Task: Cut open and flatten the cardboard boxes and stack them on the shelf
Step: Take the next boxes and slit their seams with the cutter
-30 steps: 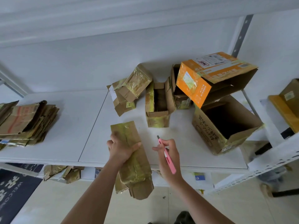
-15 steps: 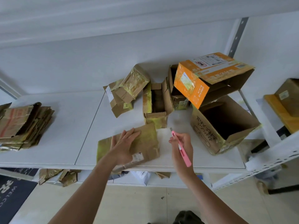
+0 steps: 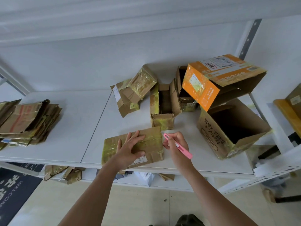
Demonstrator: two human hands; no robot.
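Work partly done: flattened stack (image 3: 27, 121) piled at shelf (image 3: 65, 144) left; taped box (image 3: 151, 141) lying at front edge, pinned under spread-fingered left hand (image 3: 130, 148), right hand (image 3: 176, 144) gripping pink cutter (image 3: 178, 146) beside its end. Still uncut behind: five-odd boxes, including orange box (image 3: 211, 84).

Storeroom: white metal shelving (image 3: 48, 154), cardboard boxes (image 3: 228, 128).

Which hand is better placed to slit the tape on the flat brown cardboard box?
Right. The right hand grips the pink utility knife, tip beside the taped brown cardboard box. The left hand lies spread flat on it.
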